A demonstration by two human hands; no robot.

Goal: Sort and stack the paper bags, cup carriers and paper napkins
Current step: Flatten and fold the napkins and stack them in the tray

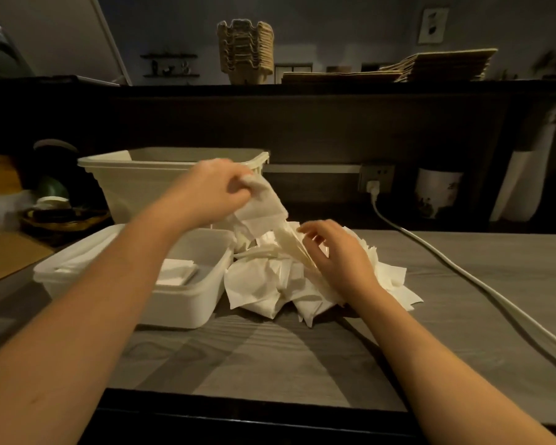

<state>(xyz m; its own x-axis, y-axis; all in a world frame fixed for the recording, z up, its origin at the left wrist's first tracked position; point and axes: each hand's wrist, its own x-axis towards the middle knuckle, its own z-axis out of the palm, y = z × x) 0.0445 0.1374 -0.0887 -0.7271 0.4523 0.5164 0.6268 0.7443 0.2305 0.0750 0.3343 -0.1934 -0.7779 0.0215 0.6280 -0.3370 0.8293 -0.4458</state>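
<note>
A napkin pile [289,281] is lying on the counter [463,319], touching the right side of a tray [187,305] holding stacked napkins [177,272]. A bin [132,183] is standing just behind the tray. A cable [446,261] is running right of the pile. Carriers [246,51] are sitting left of bags [437,65] on the shelf [334,88] behind. The left hand [211,187] is holding a napkin [264,205] above the pile, the right hand [334,250] resting on it.

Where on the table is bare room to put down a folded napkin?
Bare table lies in front of the tray and the pile, and between the pile and the cable. Crowded: the left, where the tray and tub stand, and the middle, where the left hand holds a napkin and the right hand rests on the pile.
</note>
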